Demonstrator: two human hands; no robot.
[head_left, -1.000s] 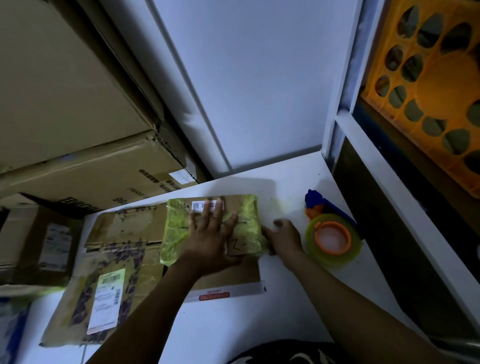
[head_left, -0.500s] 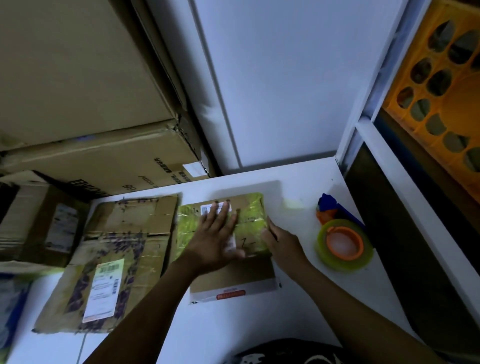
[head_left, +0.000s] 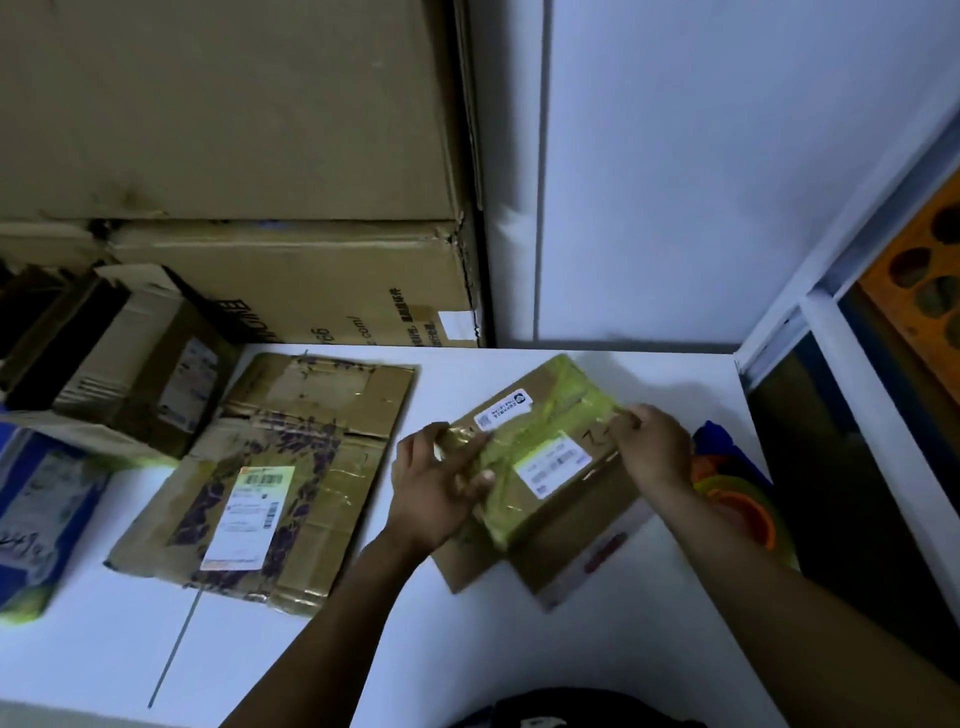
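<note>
A small cardboard parcel (head_left: 550, 447) wrapped in yellow-green tape, with white labels on top, is tilted above the white table (head_left: 363, 665). My left hand (head_left: 434, 488) grips its left end, thumb on top. My right hand (head_left: 652, 444) holds its right end, fingers curled over the edge. Under the parcel lies a flat piece of brown cardboard (head_left: 576, 545) with a white and red strip.
A flattened taped carton (head_left: 280, 478) with a shipping label lies at left. A blue bag (head_left: 36, 514) and a small box (head_left: 130, 364) sit further left. Big cartons (head_left: 234, 156) are stacked behind. A tape roll (head_left: 743, 512) sits behind my right wrist, near a shelf frame (head_left: 872, 395).
Both hands went from pressing on the parcel as it lay flat to gripping its ends; the parcel is now lifted, turned and shifted right. The camera view swung left.
</note>
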